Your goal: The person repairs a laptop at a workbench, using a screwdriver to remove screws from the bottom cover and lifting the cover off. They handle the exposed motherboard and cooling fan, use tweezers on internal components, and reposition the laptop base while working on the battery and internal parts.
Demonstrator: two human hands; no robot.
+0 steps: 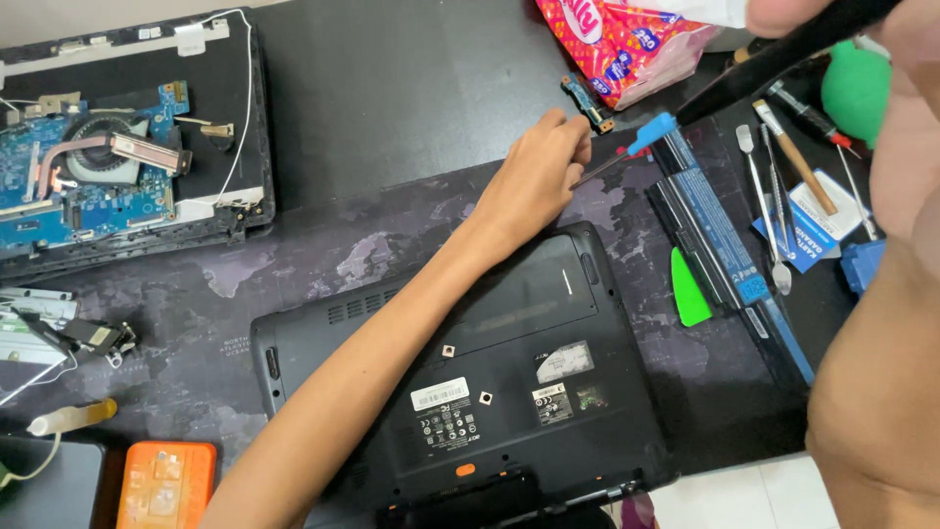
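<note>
My left hand (537, 179) reaches across an upturned black laptop (460, 392) and pinches the thin shaft of a small red-collared screwdriver (609, 160) just beyond the laptop's far edge. A small circuit board strip (587, 103) lies right above its fingers. My right hand (906, 118) is raised close to the camera at the top right, blurred, and grips a black-handled tool with a blue tip (654, 130). That tip hovers beside the screwdriver's red end, above the long black battery (715, 235).
An opened laptop with a blue motherboard and fan (98, 157) sits at the top left. A green pry pick (690, 289), metal tools (774, 196), a green blower bulb (857, 88) and a pink snack bag (617, 44) lie to the right. An orange box (166, 485) is at the bottom left.
</note>
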